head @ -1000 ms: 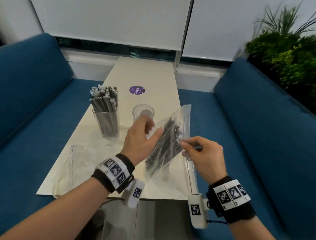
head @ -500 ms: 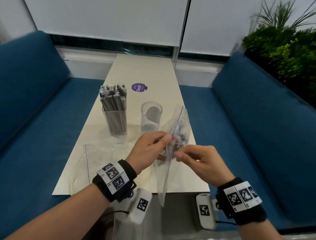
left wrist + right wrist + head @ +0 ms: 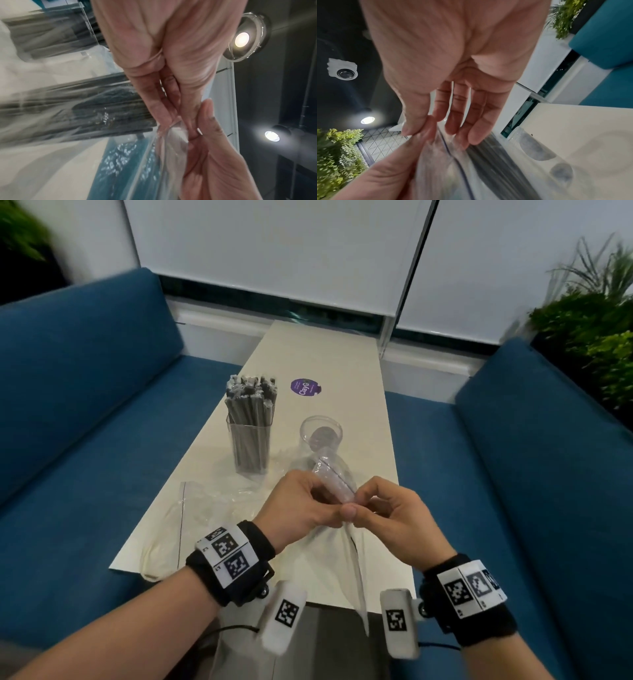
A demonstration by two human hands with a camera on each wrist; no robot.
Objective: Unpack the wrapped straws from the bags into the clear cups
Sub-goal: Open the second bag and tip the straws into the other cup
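Note:
Both hands meet over the near middle of the table, holding a clear zip bag (image 3: 334, 481) of dark wrapped straws (image 3: 106, 111). My left hand (image 3: 305, 505) pinches one side of the bag's top edge, my right hand (image 3: 383, 508) pinches the other side, thumb against forefinger (image 3: 419, 125). The bag hangs down between them toward the table edge. Behind it stands an empty clear cup (image 3: 321, 434). To its left a second clear cup (image 3: 249, 446) is packed with upright wrapped straws (image 3: 250, 397).
An empty flattened clear bag (image 3: 191, 508) lies on the cream table (image 3: 342, 361) at the near left. A purple round sticker (image 3: 305, 387) sits farther back. Blue sofas (image 3: 85, 392) flank the table; green plants (image 3: 596, 323) stand at the right.
The bag has turned from flat and tilted to edge-on and come lower and nearer. Both hands have closed together on its top edge. The head view has shifted.

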